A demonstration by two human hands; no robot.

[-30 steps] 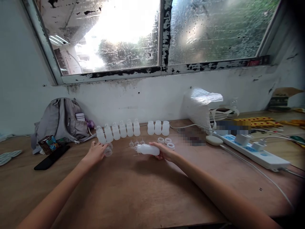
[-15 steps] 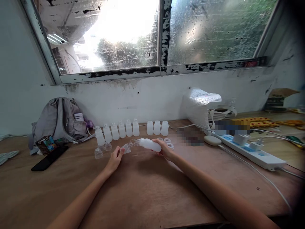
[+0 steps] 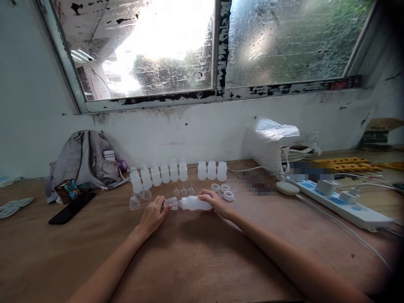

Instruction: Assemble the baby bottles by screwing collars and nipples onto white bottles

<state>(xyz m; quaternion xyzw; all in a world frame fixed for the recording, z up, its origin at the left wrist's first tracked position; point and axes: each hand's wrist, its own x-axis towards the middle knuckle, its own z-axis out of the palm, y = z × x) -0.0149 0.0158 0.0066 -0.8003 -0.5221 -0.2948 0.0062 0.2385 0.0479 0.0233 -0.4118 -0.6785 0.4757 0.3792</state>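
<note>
My right hand (image 3: 217, 203) grips a white plastic bottle (image 3: 195, 204) that lies sideways just above the wooden table (image 3: 202, 256), its neck pointing left. My left hand (image 3: 153, 215) holds a clear cap (image 3: 171, 203) against the bottle's nipple end. Behind them stands a row of several capped bottles (image 3: 159, 173) and three uncapped bottles (image 3: 212, 170). Three clear nipples (image 3: 183, 190) and three white rings (image 3: 223, 190) lie just behind the held bottle. Two more clear caps (image 3: 139, 199) rest to the left of my left hand.
A grey backpack (image 3: 84, 162) leans on the wall at the left, with a small carton (image 3: 67, 190) and a black phone (image 3: 72, 208) before it. A white bag (image 3: 268, 143) and a power strip (image 3: 341, 201) with plugs and cables occupy the right side.
My left hand picked a clear cap from the group at the left and carried it right to the bottle's neck. My right hand kept hold of the bottle and lowered it slightly.
</note>
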